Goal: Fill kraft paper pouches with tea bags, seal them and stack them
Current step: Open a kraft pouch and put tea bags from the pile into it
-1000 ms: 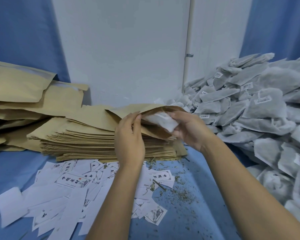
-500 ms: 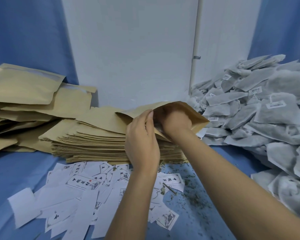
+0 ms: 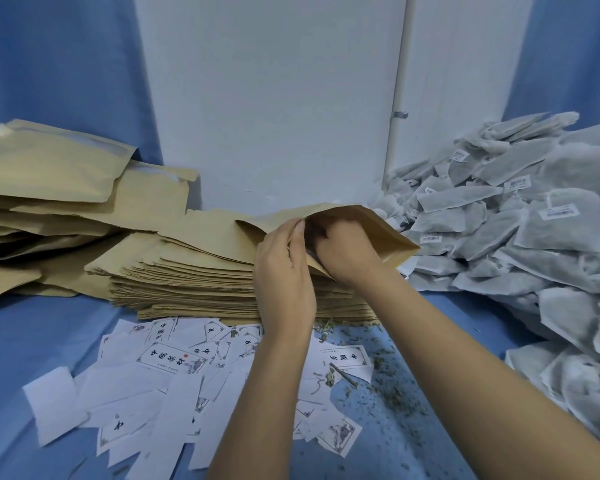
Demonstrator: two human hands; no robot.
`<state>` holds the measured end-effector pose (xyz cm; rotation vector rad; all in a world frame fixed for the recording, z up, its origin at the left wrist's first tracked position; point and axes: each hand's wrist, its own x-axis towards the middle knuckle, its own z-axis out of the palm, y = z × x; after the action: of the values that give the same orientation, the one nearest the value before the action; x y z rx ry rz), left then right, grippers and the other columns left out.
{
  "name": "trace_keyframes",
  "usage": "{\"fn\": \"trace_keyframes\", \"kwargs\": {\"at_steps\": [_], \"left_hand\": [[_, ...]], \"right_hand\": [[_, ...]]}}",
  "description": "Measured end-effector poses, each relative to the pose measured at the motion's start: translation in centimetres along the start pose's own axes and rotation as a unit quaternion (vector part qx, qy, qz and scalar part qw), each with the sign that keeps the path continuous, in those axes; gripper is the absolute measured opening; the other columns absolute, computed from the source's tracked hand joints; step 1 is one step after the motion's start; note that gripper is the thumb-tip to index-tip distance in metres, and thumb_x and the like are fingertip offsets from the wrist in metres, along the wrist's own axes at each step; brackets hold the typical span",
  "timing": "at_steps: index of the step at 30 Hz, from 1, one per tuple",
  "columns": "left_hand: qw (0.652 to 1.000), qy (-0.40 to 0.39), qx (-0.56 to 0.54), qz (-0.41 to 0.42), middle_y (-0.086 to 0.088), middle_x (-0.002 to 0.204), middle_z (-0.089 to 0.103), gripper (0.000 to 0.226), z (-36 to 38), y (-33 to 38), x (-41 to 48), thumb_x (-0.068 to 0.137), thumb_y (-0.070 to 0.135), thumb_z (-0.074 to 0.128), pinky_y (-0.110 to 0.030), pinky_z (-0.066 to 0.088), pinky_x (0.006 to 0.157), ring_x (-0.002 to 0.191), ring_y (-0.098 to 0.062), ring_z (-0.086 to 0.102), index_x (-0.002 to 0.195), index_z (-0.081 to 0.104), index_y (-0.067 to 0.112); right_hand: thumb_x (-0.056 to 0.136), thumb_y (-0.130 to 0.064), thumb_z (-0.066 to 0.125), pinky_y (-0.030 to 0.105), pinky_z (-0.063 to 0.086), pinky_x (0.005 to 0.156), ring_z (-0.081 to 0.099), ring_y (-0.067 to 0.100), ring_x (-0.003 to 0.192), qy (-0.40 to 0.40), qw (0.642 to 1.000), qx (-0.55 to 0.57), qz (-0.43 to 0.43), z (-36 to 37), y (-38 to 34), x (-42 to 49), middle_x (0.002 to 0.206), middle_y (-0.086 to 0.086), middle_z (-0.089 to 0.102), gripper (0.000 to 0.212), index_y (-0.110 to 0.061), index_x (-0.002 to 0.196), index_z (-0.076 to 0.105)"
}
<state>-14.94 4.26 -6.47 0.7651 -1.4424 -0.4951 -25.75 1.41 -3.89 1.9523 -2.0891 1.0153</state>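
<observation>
An open kraft pouch (image 3: 385,233) lies on top of the stack of flat empty pouches (image 3: 194,275), its mouth turned toward me. My left hand (image 3: 284,271) pinches the near lip of the mouth and holds it open. My right hand (image 3: 343,251) is pushed into the pouch up to the knuckles. Its fingertips are hidden inside, and so is the tea bag it carried in. A large heap of white mesh tea bags (image 3: 534,237) fills the right side.
Puffy kraft pouches (image 3: 49,174) are piled at the left against the blue cloth. Several white printed label slips (image 3: 167,358) lie scattered in front of the stack. Loose tea crumbs (image 3: 388,393) litter the blue surface. A white wall stands behind.
My right hand has pushed the white tea bag into the pouch and out of sight, and stays inside. The pouch mouth has opened wider. My left hand keeps its hold on the lip.
</observation>
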Motion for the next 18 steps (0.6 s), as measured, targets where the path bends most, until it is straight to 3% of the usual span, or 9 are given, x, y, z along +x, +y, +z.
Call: {"fn": "trace_keyframes", "kwargs": {"at_steps": [2, 5, 7, 9, 11, 13, 16, 18], "left_hand": [[1.000, -0.022, 0.001, -0.012, 0.008, 0.105, 0.063, 0.028, -0.2, -0.1, 0.4, 0.100, 0.026, 0.043, -0.015, 0.040, 0.087, 0.102, -0.011, 0.055, 0.113, 0.065, 0.016], [0.996, -0.046, -0.037, -0.074, 0.007, 0.108, 0.063, 0.021, -0.4, -0.1, 1.1, 0.098, 0.024, 0.047, -0.006, 0.038, 0.082, 0.103, -0.007, 0.055, 0.112, 0.062, 0.019], [0.989, -0.046, -0.078, -0.116, 0.015, 0.102, 0.061, 0.011, -0.8, -0.2, 1.3, 0.096, 0.024, 0.051, -0.002, 0.039, 0.075, 0.097, 0.000, 0.055, 0.104, 0.058, 0.027], [0.987, -0.031, -0.103, -0.117, 0.021, 0.091, 0.060, 0.013, -1.3, -0.3, 1.4, 0.094, 0.021, 0.056, -0.005, 0.042, 0.071, 0.084, 0.011, 0.055, 0.090, 0.054, 0.033], [0.989, -0.016, -0.102, -0.108, 0.021, 0.084, 0.061, 0.018, -1.7, -0.5, 1.7, 0.093, 0.018, 0.058, -0.011, 0.047, 0.076, 0.078, 0.013, 0.056, 0.084, 0.056, 0.033], [0.989, -0.004, -0.101, -0.111, 0.018, 0.085, 0.063, 0.018, -2.0, -0.7, 1.9, 0.092, 0.017, 0.059, -0.028, 0.052, 0.087, 0.084, 0.003, 0.060, 0.083, 0.059, 0.033], [0.988, 0.012, -0.103, -0.113, 0.013, 0.089, 0.065, 0.008, -2.1, -0.8, 1.9, 0.092, 0.019, 0.060, -0.041, 0.053, 0.089, 0.090, -0.009, 0.063, 0.089, 0.064, 0.025], [0.988, 0.022, -0.098, -0.116, 0.011, 0.089, 0.066, 0.005, -2.1, -0.7, 1.8, 0.092, 0.021, 0.060, -0.041, 0.054, 0.087, 0.090, -0.009, 0.063, 0.093, 0.065, 0.022]], "right_hand": [[0.088, -0.013, 0.046, 0.040, 0.051, 0.076, 0.061, 0.028, 0.082, 0.047, 0.998, 0.047, -0.011, -0.2, -0.3, -0.9, 0.090, 0.012, 0.070, 0.024, -0.004, 0.095, 0.068], [0.079, -0.013, 0.049, 0.031, 0.046, 0.060, 0.055, 0.015, 0.061, 0.124, 0.970, 0.207, -0.019, -1.0, -1.5, -2.9, 0.063, -0.001, 0.064, 0.019, -0.010, 0.070, 0.066], [0.071, -0.015, 0.046, 0.023, 0.038, 0.050, 0.049, 0.013, 0.047, 0.055, 0.940, 0.338, -0.011, -1.9, -2.0, -4.0, 0.052, -0.002, 0.058, 0.021, -0.012, 0.060, 0.063], [0.075, -0.013, 0.045, 0.016, 0.035, 0.041, 0.047, 0.014, 0.038, -0.113, 0.916, 0.386, 0.009, -2.6, -1.8, -4.9, 0.050, 0.005, 0.059, 0.024, -0.008, 0.064, 0.066], [0.085, -0.009, 0.046, 0.017, 0.040, 0.040, 0.056, 0.017, 0.042, -0.272, 0.913, 0.303, 0.025, -2.7, -1.3, -5.3, 0.060, 0.008, 0.067, 0.024, -0.007, 0.078, 0.069], [0.090, -0.008, 0.053, 0.019, 0.050, 0.051, 0.066, 0.017, 0.061, -0.364, 0.915, 0.169, 0.028, -2.1, -1.4, -5.6, 0.081, 0.007, 0.073, 0.019, -0.007, 0.098, 0.070], [0.086, -0.021, 0.067, 0.014, 0.041, 0.065, 0.059, 0.002, 0.083, -0.368, 0.929, -0.020, -0.035, -0.8, -1.0, -6.1, 0.104, -0.008, 0.067, 0.032, -0.023, 0.118, 0.067], [0.082, -0.032, 0.072, 0.021, 0.044, 0.079, 0.055, 0.010, 0.102, -0.373, 0.925, -0.058, -0.041, -0.5, -0.9, -6.5, 0.117, -0.007, 0.060, 0.050, -0.028, 0.130, 0.057]]}}
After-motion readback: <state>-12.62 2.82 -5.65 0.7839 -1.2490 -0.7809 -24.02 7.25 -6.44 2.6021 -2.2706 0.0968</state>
